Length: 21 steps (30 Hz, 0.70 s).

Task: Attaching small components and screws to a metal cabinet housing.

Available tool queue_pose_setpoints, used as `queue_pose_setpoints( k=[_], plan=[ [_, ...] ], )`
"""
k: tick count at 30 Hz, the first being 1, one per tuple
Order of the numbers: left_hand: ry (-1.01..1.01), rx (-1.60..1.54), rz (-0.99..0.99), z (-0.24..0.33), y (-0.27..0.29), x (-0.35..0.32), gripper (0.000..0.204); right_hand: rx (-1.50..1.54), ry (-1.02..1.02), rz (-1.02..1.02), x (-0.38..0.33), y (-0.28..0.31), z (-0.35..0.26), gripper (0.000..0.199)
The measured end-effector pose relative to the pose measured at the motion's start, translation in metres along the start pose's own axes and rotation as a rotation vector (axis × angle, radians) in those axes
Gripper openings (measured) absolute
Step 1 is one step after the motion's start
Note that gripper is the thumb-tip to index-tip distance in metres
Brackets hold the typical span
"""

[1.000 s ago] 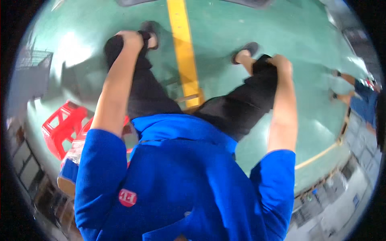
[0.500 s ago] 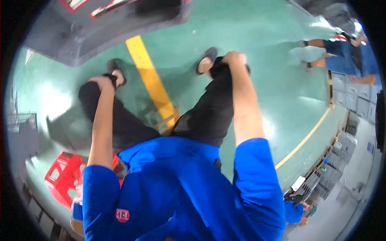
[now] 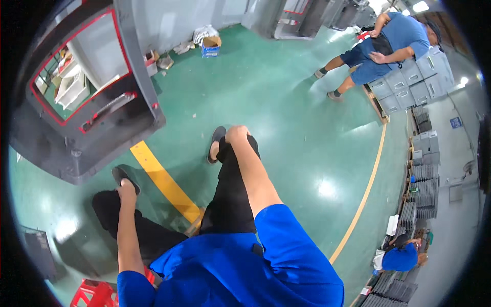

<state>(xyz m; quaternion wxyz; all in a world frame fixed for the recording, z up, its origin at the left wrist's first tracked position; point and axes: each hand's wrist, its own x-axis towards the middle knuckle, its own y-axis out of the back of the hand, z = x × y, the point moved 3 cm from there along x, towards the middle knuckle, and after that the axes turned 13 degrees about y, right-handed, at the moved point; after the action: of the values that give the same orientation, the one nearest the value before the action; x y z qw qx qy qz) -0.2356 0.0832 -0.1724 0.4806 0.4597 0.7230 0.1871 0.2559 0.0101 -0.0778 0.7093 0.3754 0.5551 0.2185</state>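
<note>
Both hands grip the wearer's own black-trousered knees, left hand (image 3: 125, 190) closed over the left knee (image 3: 110, 202) and right hand (image 3: 236, 135) over the right knee (image 3: 240, 153), apparently bracing a seated body above the glossy green floor (image 3: 286, 128).

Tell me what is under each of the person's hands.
The left hand rests on the left knee of the black trousers, the right hand on the right knee. A dark shoe shows beyond the right hand; the palms and knees themselves are covered.
</note>
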Motion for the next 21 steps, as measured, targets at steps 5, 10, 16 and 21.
queue_pose_setpoints(
  k=[5, 10, 16, 21],
  plan=[
    [0.101, -0.103, -0.117, -0.077, 0.050, 0.015, 0.056, 0.348, -0.001, -0.067, -0.028, 0.018, 0.028, 0.055],
    [0.132, -0.570, -0.213, -0.151, 0.062, 0.028, 0.039, 0.698, -0.117, 0.028, -0.037, -0.006, 0.075, 0.056],
    [-0.018, -0.655, 0.038, -0.193, -0.017, 0.107, 0.025, 0.779, -0.171, 0.149, -0.018, -0.029, 0.099, 0.046],
    [-0.036, -0.739, 0.429, -0.235, -0.064, 0.129, 0.025, 0.569, -0.132, 0.301, -0.004, -0.020, 0.087, 0.045]
  ],
)
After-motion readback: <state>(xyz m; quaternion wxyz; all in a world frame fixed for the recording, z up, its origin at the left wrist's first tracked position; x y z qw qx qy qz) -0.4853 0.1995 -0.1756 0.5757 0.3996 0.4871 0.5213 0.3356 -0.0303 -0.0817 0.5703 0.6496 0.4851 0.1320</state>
